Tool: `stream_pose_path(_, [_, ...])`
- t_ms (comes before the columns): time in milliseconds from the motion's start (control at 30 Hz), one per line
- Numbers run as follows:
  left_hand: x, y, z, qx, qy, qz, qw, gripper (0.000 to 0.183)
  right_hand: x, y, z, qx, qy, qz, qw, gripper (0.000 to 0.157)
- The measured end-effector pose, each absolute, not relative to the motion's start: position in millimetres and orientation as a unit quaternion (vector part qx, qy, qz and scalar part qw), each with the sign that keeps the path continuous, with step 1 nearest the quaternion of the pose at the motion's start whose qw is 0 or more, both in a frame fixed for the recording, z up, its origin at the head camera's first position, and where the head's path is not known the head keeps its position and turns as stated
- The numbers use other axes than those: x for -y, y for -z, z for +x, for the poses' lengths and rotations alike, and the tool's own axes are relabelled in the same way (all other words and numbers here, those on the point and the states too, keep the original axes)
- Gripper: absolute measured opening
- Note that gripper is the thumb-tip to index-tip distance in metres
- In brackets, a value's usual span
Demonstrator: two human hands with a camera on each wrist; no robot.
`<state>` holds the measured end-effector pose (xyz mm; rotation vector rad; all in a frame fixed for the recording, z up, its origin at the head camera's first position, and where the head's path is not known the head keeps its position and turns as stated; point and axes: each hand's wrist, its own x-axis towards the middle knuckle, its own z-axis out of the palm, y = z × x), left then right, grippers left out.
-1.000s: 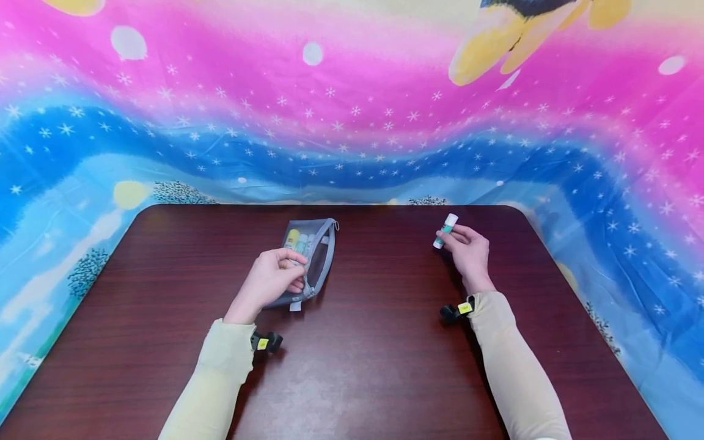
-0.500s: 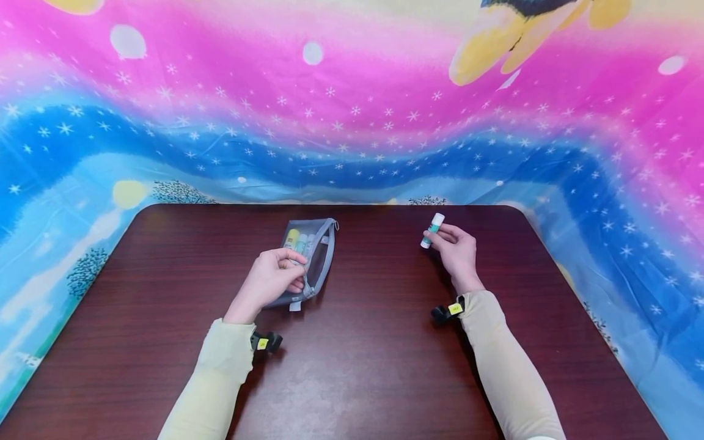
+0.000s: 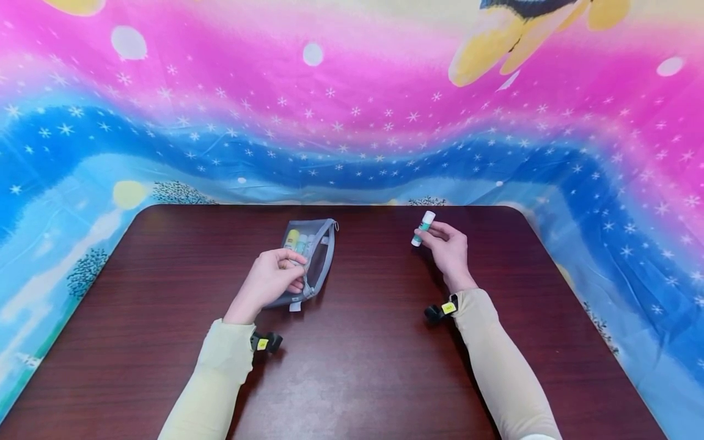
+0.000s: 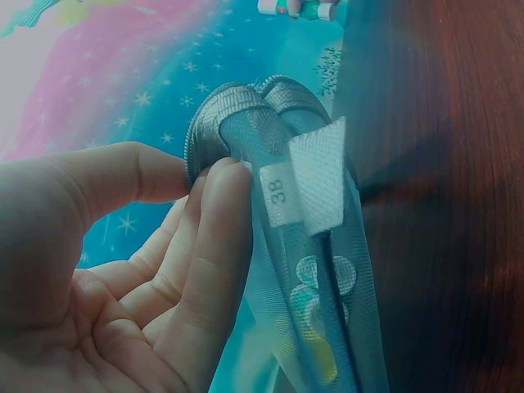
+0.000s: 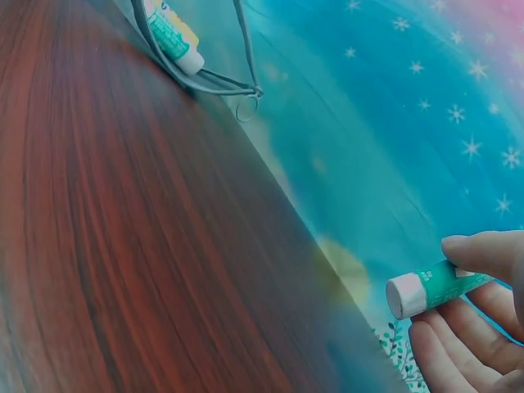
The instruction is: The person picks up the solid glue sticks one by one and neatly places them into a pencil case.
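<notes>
My left hand (image 3: 275, 273) pinches the near edge of a grey mesh zip pouch (image 3: 321, 263) between thumb and fingers. The pouch's mouth gapes toward the right. Through the mesh show a yellow stick (image 3: 292, 239) and white-and-green glue sticks (image 3: 302, 243). In the left wrist view a "38" tag (image 4: 280, 195) is on the pouch (image 4: 266, 135) beside my fingertips. My right hand (image 3: 448, 247) pinches another glue stick (image 3: 423, 228), white-capped with a green label, tilted above the table to the right of the pouch. The right wrist view shows that glue stick (image 5: 434, 286) between thumb and fingers.
Both hands work over a dark red-brown wooden table (image 3: 363, 366). A printed pink and blue cloth (image 3: 352, 128) with snowflakes hangs behind and beside it. Each wrist wears a small black camera with a yellow tag.
My right hand has moved left toward the pouch with the glue stick, more slowly in the last half second. The left hand and the pouch have stayed in place.
</notes>
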<state>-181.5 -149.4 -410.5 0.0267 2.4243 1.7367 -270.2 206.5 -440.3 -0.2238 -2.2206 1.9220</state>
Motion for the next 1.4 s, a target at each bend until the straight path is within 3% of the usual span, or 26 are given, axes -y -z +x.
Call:
stream_pose_path(567, [148,408,-180,-0.815,-0.575,0.008,0.078,0.016,-196,438,-273,0.728,-0.676,-0.041,0.111,0.043])
stream_pose_path(800, [148,407,-180,-0.814,-0.575,0.007,0.079,0.017,-197,454,-284,0.713,-0.693,-0.016,0.108,0.043])
stream_pose_path(1033, [148,406,-179,-0.815,-0.574,0.008,0.080,0.017,-180,434,-272,0.723,-0.682,-0.037,0.102,0.043])
stream_pose_path(1400, [149,408,-180,-0.813,-0.577,0.007,0.079,0.017,-166,435,-273,0.718,-0.690,-0.036,0.089,0.040])
